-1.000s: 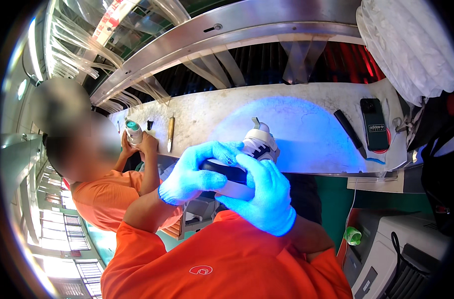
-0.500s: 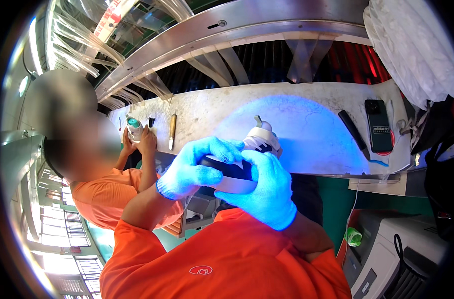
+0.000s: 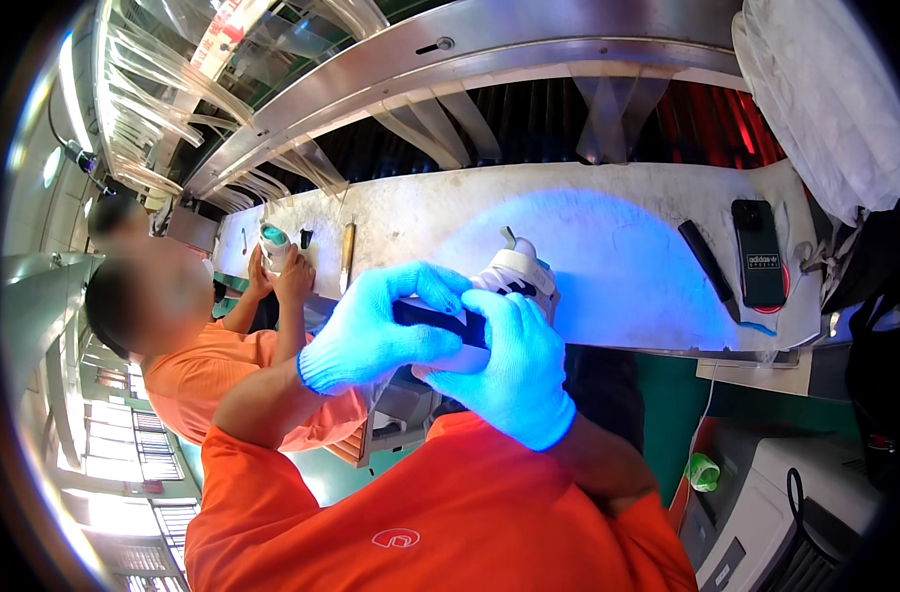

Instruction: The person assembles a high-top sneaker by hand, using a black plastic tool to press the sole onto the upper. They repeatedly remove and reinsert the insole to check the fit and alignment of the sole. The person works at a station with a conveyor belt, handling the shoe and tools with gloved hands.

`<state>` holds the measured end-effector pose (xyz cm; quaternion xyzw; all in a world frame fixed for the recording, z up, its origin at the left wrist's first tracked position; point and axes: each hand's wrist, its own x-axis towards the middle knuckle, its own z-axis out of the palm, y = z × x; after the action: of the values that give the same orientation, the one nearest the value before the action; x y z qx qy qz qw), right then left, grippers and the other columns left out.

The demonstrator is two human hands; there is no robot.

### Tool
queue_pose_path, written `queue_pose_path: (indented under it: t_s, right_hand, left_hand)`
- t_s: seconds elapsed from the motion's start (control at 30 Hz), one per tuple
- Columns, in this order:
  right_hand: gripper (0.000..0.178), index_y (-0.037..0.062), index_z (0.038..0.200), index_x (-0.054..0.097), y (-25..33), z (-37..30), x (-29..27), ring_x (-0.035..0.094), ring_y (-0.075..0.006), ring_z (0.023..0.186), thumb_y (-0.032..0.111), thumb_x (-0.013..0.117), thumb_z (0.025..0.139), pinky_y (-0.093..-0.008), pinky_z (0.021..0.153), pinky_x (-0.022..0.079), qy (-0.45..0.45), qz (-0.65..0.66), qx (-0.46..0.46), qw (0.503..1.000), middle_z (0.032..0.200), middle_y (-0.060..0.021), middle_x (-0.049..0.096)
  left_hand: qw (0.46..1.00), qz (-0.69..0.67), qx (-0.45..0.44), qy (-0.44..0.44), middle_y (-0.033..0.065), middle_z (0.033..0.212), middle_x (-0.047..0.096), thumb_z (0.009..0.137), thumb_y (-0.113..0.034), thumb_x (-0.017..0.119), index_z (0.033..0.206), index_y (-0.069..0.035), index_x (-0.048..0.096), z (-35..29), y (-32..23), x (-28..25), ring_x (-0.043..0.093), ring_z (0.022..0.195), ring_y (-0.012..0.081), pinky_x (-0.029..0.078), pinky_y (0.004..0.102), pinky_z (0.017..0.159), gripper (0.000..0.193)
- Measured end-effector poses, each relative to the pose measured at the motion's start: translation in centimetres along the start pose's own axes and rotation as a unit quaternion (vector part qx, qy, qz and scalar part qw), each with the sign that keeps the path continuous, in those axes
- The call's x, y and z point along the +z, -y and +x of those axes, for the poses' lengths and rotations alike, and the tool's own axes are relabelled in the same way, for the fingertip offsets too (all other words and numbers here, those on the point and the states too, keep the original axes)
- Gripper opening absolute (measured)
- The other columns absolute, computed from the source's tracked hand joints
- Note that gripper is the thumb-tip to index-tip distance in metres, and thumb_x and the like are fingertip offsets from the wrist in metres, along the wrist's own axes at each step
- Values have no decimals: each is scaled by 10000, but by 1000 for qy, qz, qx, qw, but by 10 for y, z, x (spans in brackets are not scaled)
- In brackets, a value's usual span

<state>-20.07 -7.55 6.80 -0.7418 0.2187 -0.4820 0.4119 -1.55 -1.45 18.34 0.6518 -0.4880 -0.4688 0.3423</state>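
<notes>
Both my hands wear knit gloves that glow blue under the light. My left hand and my right hand are closed around a shoe sole, dark on its upper face with a pale side wall. My fingers cover much of it. Just beyond the sole, at the table's near edge, sits a white shoe with dark stripes. A grey hook-like piece sticks up from its opening, and my right hand partly hides the shoe.
To the left, a person in orange holds a white shoe with turquoise inside. A wooden-handled tool lies on the worktable. A black bar and phone lie at right. Clear strips hang before dark rollers behind.
My hands have shifted slightly left with the sole, and my right hand now covers more of it. The white shoe stays at the table's edge.
</notes>
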Motion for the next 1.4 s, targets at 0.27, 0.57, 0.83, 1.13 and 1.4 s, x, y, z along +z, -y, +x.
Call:
queue_pose_path:
  t_s: [0.27,0.57,0.83,1.13,1.4]
  right_hand:
    - [870,59,1357,636,-4,-8,-9,716,-367,1011,389,1086,690,-478,866,600,-31,12,16,999,1163,-149,692]
    - [795,43,1388,623,-18,-46,-10,696,-288,914,293,1053,768,-428,769,596,-56,81,92,991,1102,-132,652]
    - [748,43,1352,645,-20,-29,-6,698,-251,853,231,1048,750,-411,757,594,-67,85,65,992,1077,-118,655]
    - [771,58,1365,643,-21,-18,-3,713,-353,1004,248,1031,726,-462,832,609,-8,19,84,996,1125,-145,677]
    - [815,55,1405,639,-28,-13,2,691,-378,1041,333,1016,737,-488,840,613,21,7,59,998,1131,-158,654]
  left_hand:
    - [963,182,181,88,178,1373,727,770,-134,1050,1226,-43,742,9,-14,0,731,1261,298,593,463,1091,557]
    - [973,167,137,81,183,1300,750,722,-214,1077,1174,-22,740,16,-8,-7,712,1329,386,551,541,1146,595]
    - [968,159,174,89,176,1274,782,684,-230,1095,1143,-40,754,20,2,-18,746,1270,350,565,495,1136,603]
    - [975,144,157,63,185,1241,782,646,-243,1116,1109,-26,742,16,7,-25,758,1252,349,587,470,1093,634]
    - [967,229,114,1,185,1180,778,671,-206,1092,1047,-16,725,15,-1,-18,789,1179,323,622,425,1001,558]
